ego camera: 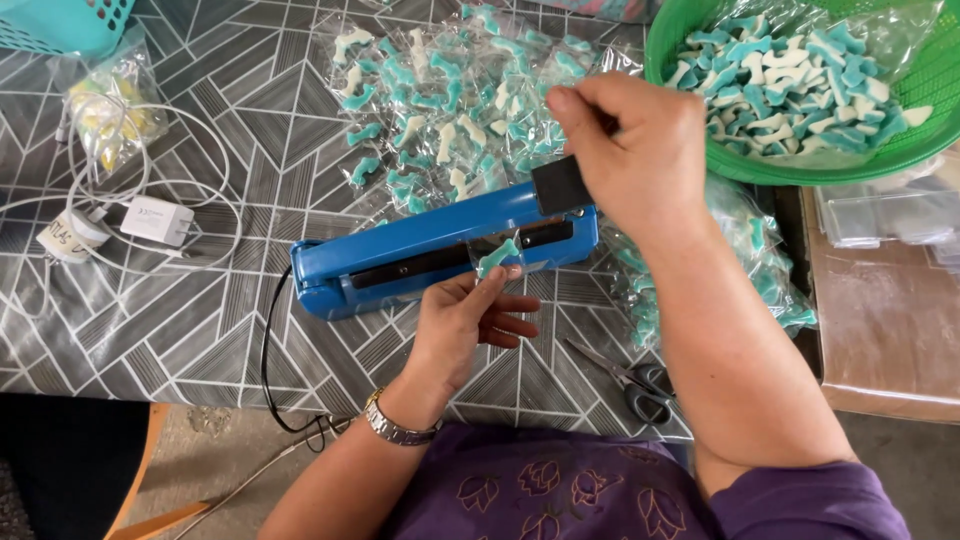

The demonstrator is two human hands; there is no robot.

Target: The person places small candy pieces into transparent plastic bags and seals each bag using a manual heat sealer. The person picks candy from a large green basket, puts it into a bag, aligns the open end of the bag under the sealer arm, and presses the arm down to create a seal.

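Observation:
A blue heat sealer [420, 250] lies across the patterned table. My right hand [630, 150] grips the black handle [560, 185] at the end of its lid, which is nearly down. My left hand [465, 325] holds a small clear bag with a teal and white candy [497, 257] at the sealer's jaw. A pile of sealed candy bags [440, 100] lies just behind the sealer.
A green basket [680, 40] of loose teal and white candies stands at the back right. Scissors [630, 378] lie near the table's front edge. A white charger and cable [155, 220] sit at the left, a turquoise basket [60, 25] at the back left, empty clear bags [880, 215] at the right.

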